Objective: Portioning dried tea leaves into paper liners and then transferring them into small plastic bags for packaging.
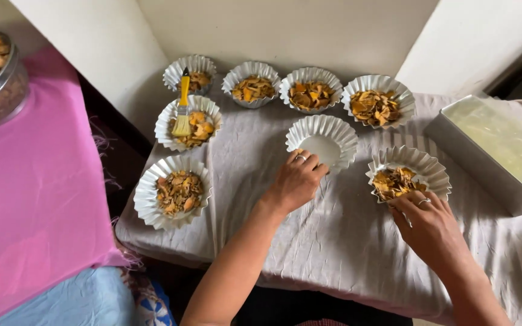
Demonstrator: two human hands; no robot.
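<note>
Right hand (pixel 431 226), fingertips pinching near rim of filled fluted foil cup (pixel 408 176); left hand (pixel 298 180), fingers curled, touching empty fluted foil cup (pixel 322 137) just beyond.

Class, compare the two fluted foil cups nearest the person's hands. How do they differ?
The cup by the left hand, the empty cup, shows a bare white base; the filled cup at the right hand holds orange-brown flakes. The empty cup lies farther from the person. Both are silver, fluted, on grey cloth.

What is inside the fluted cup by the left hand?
The fluted cup shows only its bare white bottom; the left hand covers a little of its near rim.
</note>
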